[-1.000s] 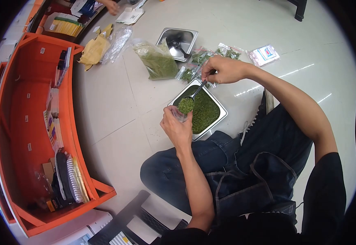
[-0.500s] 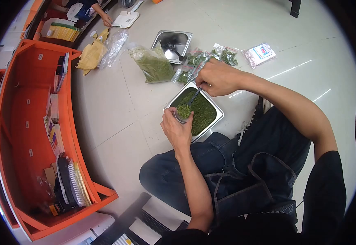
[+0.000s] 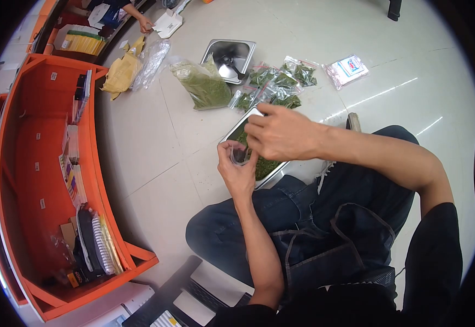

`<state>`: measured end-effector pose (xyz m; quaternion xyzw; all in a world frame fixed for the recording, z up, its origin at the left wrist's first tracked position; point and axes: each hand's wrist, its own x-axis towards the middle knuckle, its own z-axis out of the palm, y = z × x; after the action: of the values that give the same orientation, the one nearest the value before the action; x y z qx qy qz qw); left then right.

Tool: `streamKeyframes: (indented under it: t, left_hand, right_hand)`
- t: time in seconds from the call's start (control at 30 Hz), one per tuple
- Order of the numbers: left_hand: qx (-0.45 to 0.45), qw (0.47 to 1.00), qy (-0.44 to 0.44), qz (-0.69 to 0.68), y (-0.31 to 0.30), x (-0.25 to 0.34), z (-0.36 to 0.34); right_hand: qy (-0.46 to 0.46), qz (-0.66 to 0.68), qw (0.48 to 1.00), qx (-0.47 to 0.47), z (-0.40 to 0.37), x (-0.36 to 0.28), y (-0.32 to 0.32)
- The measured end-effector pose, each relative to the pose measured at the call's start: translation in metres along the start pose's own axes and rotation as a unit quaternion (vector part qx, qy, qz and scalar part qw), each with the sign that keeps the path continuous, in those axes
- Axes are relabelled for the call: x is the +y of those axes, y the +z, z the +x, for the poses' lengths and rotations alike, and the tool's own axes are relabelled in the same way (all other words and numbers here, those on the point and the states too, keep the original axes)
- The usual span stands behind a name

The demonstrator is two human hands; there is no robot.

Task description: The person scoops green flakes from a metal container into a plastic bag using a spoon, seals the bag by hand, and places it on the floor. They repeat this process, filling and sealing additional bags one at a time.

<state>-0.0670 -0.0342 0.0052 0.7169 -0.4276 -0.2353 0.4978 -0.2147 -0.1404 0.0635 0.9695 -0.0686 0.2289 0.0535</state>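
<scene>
As silver rectangular steel tray (image 3: 239, 124) presumably catches spills, left hand (image 3: 237, 175) holds open clear plastic bag (image 3: 240, 157); right hand (image 3: 281, 133) curled, contents indiscernible.

And here's the floor (image 3: 150, 136), pale and glossy, big tiles with thin dark seams running across, light bouncing right off it! Two bright streaks of reflected light (image 3: 382, 94) cut diagonally over the tiles on the right. Swing to the left side, and it's all orange: a long shelf unit (image 3: 51, 182) bowing through the wide lens, its inside a deeper red-orange, small white labels (image 3: 53, 76) dotted along the panel, angled braces at its near corner. Up at top left, another shelf section (image 3: 40, 22), darker within. Top right, one black furniture leg (image 3: 394, 11) plants itself on the tiles, the rest out of view.
</scene>
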Motion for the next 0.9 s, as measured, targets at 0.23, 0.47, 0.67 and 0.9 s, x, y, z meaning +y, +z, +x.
streamKeyframes:
  t: [0.23, 0.47, 0.67, 0.9]
  left_hand:
    - [0.003, 0.999, -0.025, -0.019, -0.004, 0.006, -0.002]
    - [0.01, 0.992, -0.052, -0.112, -0.006, -0.001, -0.002]
    - [0.017, 0.99, -0.071, -0.119, -0.005, -0.001, 0.0]
    - [0.051, 0.984, -0.082, -0.147, -0.005, -0.001, 0.003]
  right_hand:
    - [-0.018, -0.051, 0.997, 0.052, 0.004, 0.01, -0.009]
    - [-0.034, -0.055, 0.994, 0.087, 0.005, 0.012, -0.009]
    - [-0.011, -0.028, 0.997, 0.071, 0.003, 0.021, -0.017]
    - [0.073, 0.08, 0.994, 0.011, -0.003, 0.036, -0.015]
